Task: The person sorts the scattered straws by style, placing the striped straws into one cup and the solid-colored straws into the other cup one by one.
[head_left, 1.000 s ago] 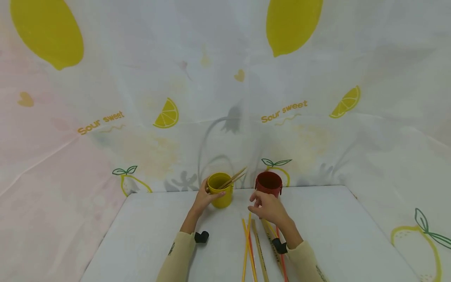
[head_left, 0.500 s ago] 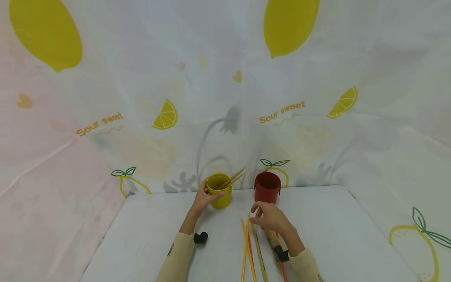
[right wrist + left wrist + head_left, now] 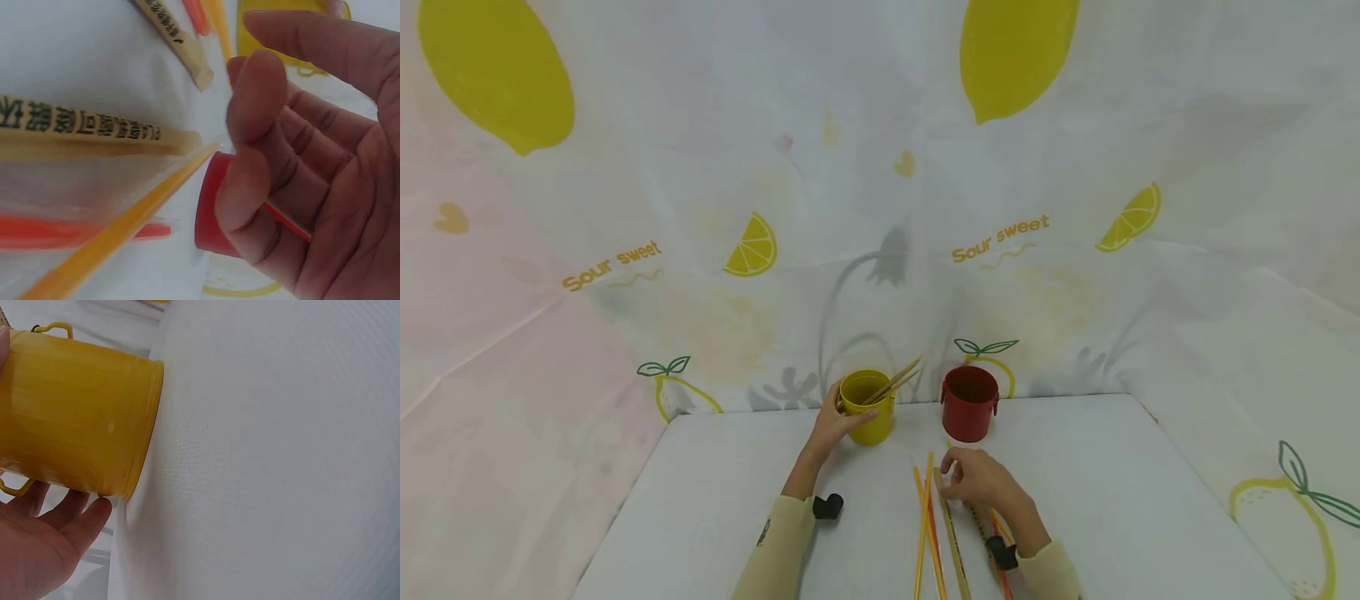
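At the left, the left hand [image 3: 833,427] grasps the yellow bucket [image 3: 871,423], thumb across its front; the bucket stands upright on the white table [image 3: 737,500]. At least two slim tan sticks [image 3: 897,382] lean in it, their ends above the rim, so that portion looks done. Next, two crossed yellow straws [image 3: 922,542] lie loose on the table with an orange-red straw [image 3: 932,518] among them, all outside either bucket. A printed tan packet [image 3: 953,533], probably wrapped chopsticks, lies just beside them. Behind, the red bucket [image 3: 967,417] stands upright; nothing shows above its rim. In front of it, the right hand [image 3: 988,479] hovers loosely curled, thumb apart from the fingertips, gripping nothing. Under it lie a second printed packet [image 3: 94,128] and another yellow straw [image 3: 134,215] crossing another orange-red straw [image 3: 50,231]. Filling the buckets appears only partly done, with these loose pieces left.
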### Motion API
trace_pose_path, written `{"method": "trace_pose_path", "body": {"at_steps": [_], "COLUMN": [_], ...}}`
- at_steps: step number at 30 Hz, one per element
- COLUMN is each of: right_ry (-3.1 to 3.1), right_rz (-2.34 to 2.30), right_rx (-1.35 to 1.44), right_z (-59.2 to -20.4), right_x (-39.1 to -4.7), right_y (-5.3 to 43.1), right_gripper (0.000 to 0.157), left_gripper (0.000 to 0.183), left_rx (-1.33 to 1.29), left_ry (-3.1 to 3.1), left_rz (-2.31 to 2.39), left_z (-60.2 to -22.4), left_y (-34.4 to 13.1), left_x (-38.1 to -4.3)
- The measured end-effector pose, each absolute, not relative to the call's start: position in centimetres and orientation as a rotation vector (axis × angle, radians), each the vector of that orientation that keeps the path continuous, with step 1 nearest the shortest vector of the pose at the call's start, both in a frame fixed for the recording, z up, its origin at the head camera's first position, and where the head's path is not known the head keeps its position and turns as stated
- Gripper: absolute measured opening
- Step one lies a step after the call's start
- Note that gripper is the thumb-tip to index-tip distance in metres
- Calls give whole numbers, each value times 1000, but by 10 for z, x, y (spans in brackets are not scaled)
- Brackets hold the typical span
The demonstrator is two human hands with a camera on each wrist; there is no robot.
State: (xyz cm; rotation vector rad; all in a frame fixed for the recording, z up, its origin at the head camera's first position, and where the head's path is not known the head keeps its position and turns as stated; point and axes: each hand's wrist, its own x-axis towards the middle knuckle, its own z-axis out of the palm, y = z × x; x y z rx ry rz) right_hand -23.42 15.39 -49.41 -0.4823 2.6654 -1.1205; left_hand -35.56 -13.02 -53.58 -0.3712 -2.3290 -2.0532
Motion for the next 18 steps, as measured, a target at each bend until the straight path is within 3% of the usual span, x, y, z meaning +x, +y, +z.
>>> {"method": "trace_pose_path", "body": {"at_steps": [9,18], "right_ry": [2675,2705], "right_rz": [-986,-925], "right_rx": [-400,-352], "right_z": [-509,-516], "right_x": [-232,-232], "right_y": [152,149], "right_gripper": [34,33], "left_gripper": [91,89], "left_rx": [-405,-409], "left_ry": [-2378,-2351], "left_rz": [-2063,-2076], "left_z": [-530,-527], "left_y": [-131,-130], "left_x": [-355,-352]}}
